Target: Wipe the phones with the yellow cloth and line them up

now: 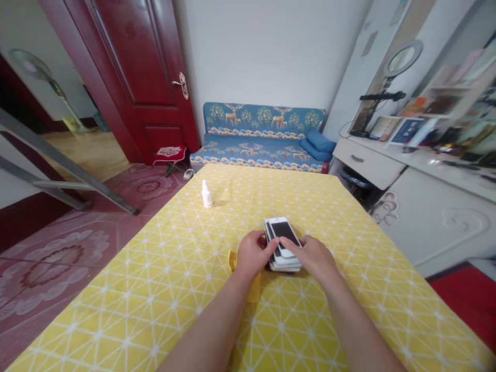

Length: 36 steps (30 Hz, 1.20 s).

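A stack of smartphones [284,231] rests on the table, its top one white with a dark screen and its edges uneven. My left hand [251,254] grips the stack's left side, thumb laid over the top. From the right, my right hand [312,254] holds the same stack, with its thumb on the top phone's face. Fingers beneath or behind the phones are partly hidden. Under and beside my left wrist lies a yellow cloth [254,292], partly covered by the hand and forearm.
A white spray bottle [207,195] stands upright on the far left of the table, which has a yellow patterned tablecloth [155,289]. Beyond it is a blue sofa [251,147]. A white dresser [368,160] stands at right, a metal ladder [73,185] at left.
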Motion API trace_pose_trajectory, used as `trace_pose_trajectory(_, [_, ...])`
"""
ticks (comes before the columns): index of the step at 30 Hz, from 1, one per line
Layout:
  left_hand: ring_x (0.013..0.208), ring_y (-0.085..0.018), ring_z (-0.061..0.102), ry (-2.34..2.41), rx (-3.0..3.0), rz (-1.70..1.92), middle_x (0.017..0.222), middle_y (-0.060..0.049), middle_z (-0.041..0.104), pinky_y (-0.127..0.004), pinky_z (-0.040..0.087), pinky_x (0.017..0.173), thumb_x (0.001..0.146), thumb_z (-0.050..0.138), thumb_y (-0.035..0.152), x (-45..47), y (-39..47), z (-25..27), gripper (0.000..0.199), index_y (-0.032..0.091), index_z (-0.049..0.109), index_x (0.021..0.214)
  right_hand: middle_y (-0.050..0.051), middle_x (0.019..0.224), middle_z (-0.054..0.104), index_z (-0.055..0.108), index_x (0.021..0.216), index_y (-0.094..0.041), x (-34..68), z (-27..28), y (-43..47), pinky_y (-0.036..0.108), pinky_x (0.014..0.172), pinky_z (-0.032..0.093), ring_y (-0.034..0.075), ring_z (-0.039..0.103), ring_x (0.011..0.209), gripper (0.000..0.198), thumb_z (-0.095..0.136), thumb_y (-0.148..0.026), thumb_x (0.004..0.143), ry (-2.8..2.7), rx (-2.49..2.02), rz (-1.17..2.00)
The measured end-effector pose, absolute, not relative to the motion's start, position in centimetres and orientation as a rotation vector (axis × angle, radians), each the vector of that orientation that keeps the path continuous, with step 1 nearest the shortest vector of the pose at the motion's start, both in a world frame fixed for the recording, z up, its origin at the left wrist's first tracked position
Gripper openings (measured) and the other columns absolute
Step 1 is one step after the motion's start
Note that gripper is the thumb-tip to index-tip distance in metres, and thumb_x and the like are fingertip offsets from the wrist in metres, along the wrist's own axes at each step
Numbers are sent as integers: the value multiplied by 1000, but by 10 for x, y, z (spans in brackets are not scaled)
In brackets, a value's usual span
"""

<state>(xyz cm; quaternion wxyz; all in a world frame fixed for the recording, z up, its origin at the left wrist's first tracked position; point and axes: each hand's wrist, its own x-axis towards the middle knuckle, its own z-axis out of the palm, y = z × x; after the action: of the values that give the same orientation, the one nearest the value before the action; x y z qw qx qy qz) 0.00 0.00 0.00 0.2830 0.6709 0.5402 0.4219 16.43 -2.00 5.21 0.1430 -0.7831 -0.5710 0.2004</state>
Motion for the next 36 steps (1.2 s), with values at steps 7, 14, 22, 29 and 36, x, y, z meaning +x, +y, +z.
trace_pose_trajectory(7, [68, -16, 56, 1445, 1820, 1115, 75, -5, 65, -25, 38, 61, 77, 55, 62, 0, -2, 4, 47, 17, 68, 82, 10, 87, 72, 66, 88, -19, 157, 43, -22, 30, 66, 46, 26, 67, 82, 41, 50, -57, 80, -1587, -2049, 609])
trace_pose_trajectory(14, [71, -16, 60, 1324, 1726, 1163, 82, -5, 70, -25, 41, 63, 86, 47, 55, -1, -3, 5, 44, 17, 67, 95, 13, 99, 70, 64, 107, -19, 129, 38, -35, 34, 70, 45, 28, 67, 89, 44, 36, -50, 91, -1666, -2088, 260])
trace_pose_trajectory(22, [78, -19, 64, 1234, 1532, 1286, 88, -8, 71, -27, 46, 70, 80, 60, 47, -1, -2, 1, 36, 15, 67, 96, 11, 98, 68, 65, 112, -17, 122, 10, -37, 36, 73, 45, 27, 63, 87, 42, 31, -37, 96, -1710, -1740, -63])
trace_pose_trajectory(29, [83, -21, 64, 1045, 1236, 1396, 93, -11, 71, -29, 50, 74, 75, 69, 38, -1, 1, 0, 35, 12, 66, 98, 8, 103, 64, 64, 109, -18, 128, -2, -29, 35, 86, 45, 22, 59, 97, 36, 34, -32, 97, -1499, -1348, 175])
trace_pose_trajectory(36, [72, -17, 66, 777, 825, 1388, 87, -9, 73, -30, 51, 71, 69, 74, 36, 0, -1, 9, 35, 12, 67, 93, 12, 117, 56, 61, 110, -16, 136, -16, -15, 44, 105, 34, 23, 48, 115, 33, 40, -36, 94, -1268, -1314, 173])
